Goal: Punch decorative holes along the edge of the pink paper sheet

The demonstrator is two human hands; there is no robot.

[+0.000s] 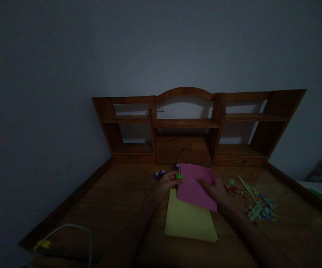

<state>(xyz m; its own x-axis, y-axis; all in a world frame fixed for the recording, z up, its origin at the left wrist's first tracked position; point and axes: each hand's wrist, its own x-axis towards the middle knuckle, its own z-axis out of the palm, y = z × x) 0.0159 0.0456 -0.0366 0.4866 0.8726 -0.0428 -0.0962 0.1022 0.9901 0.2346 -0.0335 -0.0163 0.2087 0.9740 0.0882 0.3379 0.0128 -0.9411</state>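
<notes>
A pink sheet of paper (193, 186) is held up, tilted, over the desk, with a short row of small dark holes along its upper left edge. My right hand (212, 188) grips its right side, thumb on the front face and the other fingers hidden behind. At the left edge, my left hand (168, 180) is closed around a small green craft punch (179, 176) that meets the paper. Beneath the pink sheet lies a yellow sheet of paper (190, 221), flat on the desk and partly covered from view.
Small purple pieces with white round tops (159, 174) stand left of the paper. To the right lies a scattered pile of plastic building pieces (261, 208). A wooden shelf unit (186, 123) rises at the back; a white cable (77, 226) loops at front left.
</notes>
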